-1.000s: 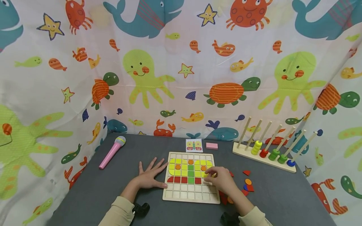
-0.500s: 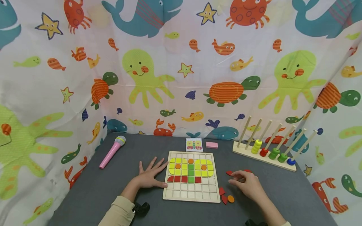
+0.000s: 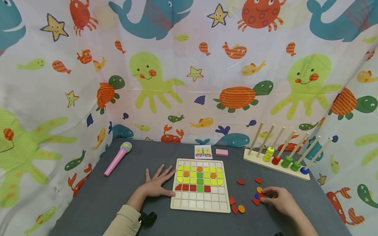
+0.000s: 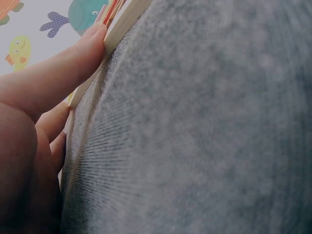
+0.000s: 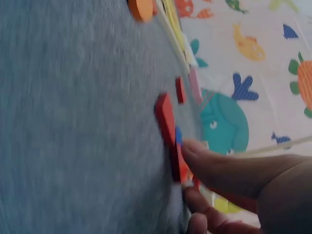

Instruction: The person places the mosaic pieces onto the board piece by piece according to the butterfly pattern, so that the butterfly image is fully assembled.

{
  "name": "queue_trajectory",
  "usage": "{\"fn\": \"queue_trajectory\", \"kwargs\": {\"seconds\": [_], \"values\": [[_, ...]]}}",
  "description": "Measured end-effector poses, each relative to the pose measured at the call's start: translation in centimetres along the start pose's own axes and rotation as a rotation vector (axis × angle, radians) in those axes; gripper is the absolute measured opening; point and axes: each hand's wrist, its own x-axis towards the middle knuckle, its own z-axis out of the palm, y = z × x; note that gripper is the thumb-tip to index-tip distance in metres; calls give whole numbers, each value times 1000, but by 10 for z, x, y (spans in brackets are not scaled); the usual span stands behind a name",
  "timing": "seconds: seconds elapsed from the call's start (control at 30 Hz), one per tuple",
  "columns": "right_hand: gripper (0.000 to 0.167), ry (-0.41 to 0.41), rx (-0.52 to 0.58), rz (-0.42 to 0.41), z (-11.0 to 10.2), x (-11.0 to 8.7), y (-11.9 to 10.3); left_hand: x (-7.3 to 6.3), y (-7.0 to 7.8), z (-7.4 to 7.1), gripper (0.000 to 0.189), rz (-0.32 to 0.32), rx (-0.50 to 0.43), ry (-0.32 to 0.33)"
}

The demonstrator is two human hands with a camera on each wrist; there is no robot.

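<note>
My left hand (image 3: 156,186) lies with fingers spread, fingertips and thumb at the left edge of a wooden grid board (image 3: 192,204). On the board, yellow, orange, green and red tiles form a pattern; its lower rows are bare. To the right of the board, my right hand (image 3: 280,200) pinches a red square tile (image 3: 261,196) in a small cluster. A blue piece (image 3: 256,196) shows partly beneath it, beside an orange round tile (image 3: 259,189) and another red tile (image 3: 255,201). In the right wrist view the thumb presses the red square tile (image 5: 178,163).
Loose red tiles (image 3: 240,182) and an orange disc (image 3: 241,208) lie right of the board. Behind it are a pattern card (image 3: 203,152) and a pink block (image 3: 221,152). A peg stacker with coloured rings (image 3: 276,165) stands back right, a toy microphone (image 3: 118,158) back left.
My right hand has moved right from the board to the cluster of tiles and now grips a red square tile. The left hand has stayed at the board's edge.
</note>
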Motion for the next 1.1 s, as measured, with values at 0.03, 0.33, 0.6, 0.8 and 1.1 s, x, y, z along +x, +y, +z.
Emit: {"fn": "queue_trajectory", "kwargs": {"seconds": [0.03, 0.33, 0.6, 0.8, 1.1], "values": [[40, -9, 3, 0, -1, 0, 2, 0, 0, 0, 105, 3, -6, 3], [43, -14, 17, -5, -1, 5, 9, 4, -5, 5, 109, -37, 27, -10], [41, -26, -14, -18, 0, 9, 7, 3, -2, 2, 109, -51, 43, -18], [36, -39, -24, -7, -1, 8, 4, 0, 2, -1, 105, -17, 31, -6], [31, 9, 21, -98, 2, 10, -28, -2, 5, -3, 107, -12, 8, -10]]}}
